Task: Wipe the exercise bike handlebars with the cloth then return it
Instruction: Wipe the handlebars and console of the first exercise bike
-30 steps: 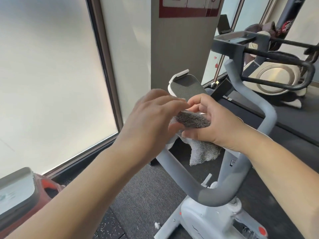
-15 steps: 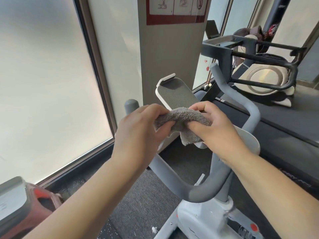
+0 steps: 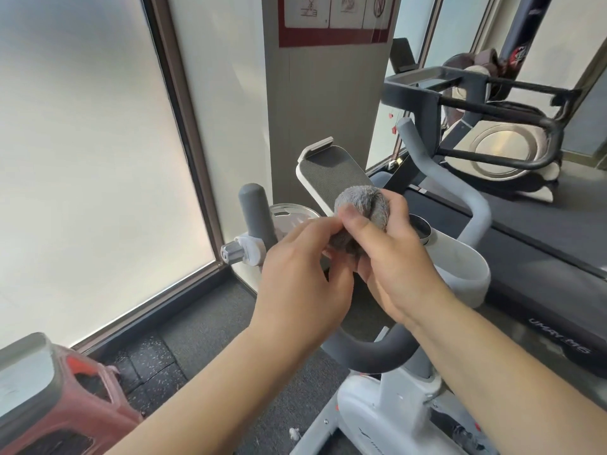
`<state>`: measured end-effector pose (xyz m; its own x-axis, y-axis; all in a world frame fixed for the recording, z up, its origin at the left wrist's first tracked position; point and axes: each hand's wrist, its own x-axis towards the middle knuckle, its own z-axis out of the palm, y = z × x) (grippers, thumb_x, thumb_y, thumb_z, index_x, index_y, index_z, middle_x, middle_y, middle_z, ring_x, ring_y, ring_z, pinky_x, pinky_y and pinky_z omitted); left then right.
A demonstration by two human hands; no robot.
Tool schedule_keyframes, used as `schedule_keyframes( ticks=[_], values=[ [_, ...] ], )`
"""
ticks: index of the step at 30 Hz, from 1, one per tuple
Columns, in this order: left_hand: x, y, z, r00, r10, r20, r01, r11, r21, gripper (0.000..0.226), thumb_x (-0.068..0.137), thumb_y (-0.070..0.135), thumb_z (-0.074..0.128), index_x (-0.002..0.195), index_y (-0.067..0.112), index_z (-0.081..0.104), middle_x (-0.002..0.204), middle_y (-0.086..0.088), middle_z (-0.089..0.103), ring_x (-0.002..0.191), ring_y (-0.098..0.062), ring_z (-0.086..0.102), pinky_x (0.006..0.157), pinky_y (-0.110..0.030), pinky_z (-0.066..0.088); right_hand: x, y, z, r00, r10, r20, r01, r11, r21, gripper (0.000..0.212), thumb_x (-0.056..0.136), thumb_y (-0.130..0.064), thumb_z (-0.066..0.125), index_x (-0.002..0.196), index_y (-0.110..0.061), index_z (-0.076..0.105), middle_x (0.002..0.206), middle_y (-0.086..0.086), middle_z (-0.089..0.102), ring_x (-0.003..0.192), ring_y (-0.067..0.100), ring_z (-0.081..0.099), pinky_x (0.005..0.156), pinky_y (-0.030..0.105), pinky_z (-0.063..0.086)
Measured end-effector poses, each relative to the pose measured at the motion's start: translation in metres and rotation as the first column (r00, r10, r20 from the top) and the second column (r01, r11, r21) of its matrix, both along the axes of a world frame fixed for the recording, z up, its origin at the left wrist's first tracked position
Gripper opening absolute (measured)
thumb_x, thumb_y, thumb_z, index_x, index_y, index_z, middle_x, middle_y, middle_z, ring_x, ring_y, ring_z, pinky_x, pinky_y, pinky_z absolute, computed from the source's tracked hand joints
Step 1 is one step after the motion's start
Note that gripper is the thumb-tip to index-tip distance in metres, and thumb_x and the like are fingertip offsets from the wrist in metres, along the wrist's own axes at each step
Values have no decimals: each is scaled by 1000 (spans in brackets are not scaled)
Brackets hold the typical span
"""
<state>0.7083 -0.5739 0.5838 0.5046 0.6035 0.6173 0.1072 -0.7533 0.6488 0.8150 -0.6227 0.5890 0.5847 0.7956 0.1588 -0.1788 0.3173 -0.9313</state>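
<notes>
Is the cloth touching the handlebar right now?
No: the grey cloth is bunched into a ball between the left hand and the right hand, held clear of the grey handlebar.

left hand [image 3: 300, 277]: bare, no rings | right hand [image 3: 394, 257]: bare | forearms: unsleeved

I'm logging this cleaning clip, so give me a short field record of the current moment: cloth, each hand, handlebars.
cloth: grey cloth, bunched into a ball, held above the bike
left hand: fingers pinching the cloth's lower part
right hand: closed around the cloth, thumb on top
handlebars: grey, not touched by the cloth
tablet holder: behind the hands, nothing in it
</notes>
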Motion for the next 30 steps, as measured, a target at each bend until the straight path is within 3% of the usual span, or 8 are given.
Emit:
schedule_keyframes(
  ticks=[5, 8, 12, 15, 19, 21, 24, 30],
  values=[
    [-21, 10, 2, 998, -19, -54, 22, 998, 59, 50, 71, -5, 52, 111, 18, 69, 99, 13, 67, 93, -7, 60, 84, -12, 43, 11, -5, 2, 978, -20, 210, 41, 995, -93, 47, 62, -40, 76, 106, -33, 60, 113, 7, 65, 107, 26, 64, 82, 44, 58],
    [-35, 25, 6, 995, 100, -22, -98, 994, 50, 41, 75, 3, 52, 104, 26, 72, 99, 27, 60, 99, 0, 59, 88, -11, 41, 14, -5, -1, 964, 76, 254, -41, 989, -139, 32, 72, -23, 73, 101, -36, 67, 105, 3, 68, 93, 19, 65, 64, 30, 57],
    [-50, 49, 6, 974, 226, -29, -223, 972, 77, 35, 80, 5, 60, 103, 28, 71, 106, 22, 64, 105, -7, 54, 92, -15, 39, 17, 1, -5, 961, 153, 229, -98, 968, -232, 30, 83, -10, 69, 104, -31, 69, 85, -15, 69, 75, 1, 63, 61, 22, 52],
    [-55, 64, -1, 965, 252, -76, -246, 966, 80, 37, 80, 12, 64, 113, 29, 66, 125, 13, 59, 117, -15, 48, 98, -26, 37, 19, 9, -5, 964, 192, 184, -133, 947, -291, 29, 77, -44, 64, 100, -29, 72, 88, -11, 69, 77, 3, 61, 66, 25, 46],
    [-56, 77, -11, 963, 188, -193, -194, 981, -16, 59, 81, 24, 65, 134, 39, 45, 144, 12, 41, 130, -13, 40, 106, -34, 36, 23, 24, -10, 940, 159, 300, -38, 927, -373, 17, 93, -27, 59, 104, -33, 70, 108, -4, 69, 100, 12, 64, 83, 29, 50],
    [-55, 80, -16, 961, 149, -234, -165, 985, -48, 66, 82, 26, 66, 140, 39, 37, 141, 15, 43, 125, -6, 45, 102, -24, 38, 26, 29, -16, 893, 125, 432, 82, 899, -429, 19, 86, -24, 69, 103, -33, 65, 108, 1, 67, 101, 19, 65, 84, 33, 53],
    [-54, 82, -23, 963, 121, -242, -142, 988, -69, 69, 84, 27, 67, 142, 42, 32, 120, 19, 51, 101, 9, 47, 80, 3, 32, 24, 34, -25, 874, 91, 477, 144, 889, -434, 19, 78, -21, 77, 92, -30, 67, 95, -1, 68, 88, 16, 66, 71, 21, 54],
    [-56, 87, -25, 974, 95, -204, -115, 989, -88, 71, 80, 28, 73, 139, 45, 36, 119, 17, 59, 101, 17, 48, 80, 7, 29, 4, 44, -37, 849, 67, 524, 178, 898, -403, 22, 82, -17, 73, 89, -38, 74, 111, -11, 67, 109, 9, 60, 102, 37, 46]
  ],
)
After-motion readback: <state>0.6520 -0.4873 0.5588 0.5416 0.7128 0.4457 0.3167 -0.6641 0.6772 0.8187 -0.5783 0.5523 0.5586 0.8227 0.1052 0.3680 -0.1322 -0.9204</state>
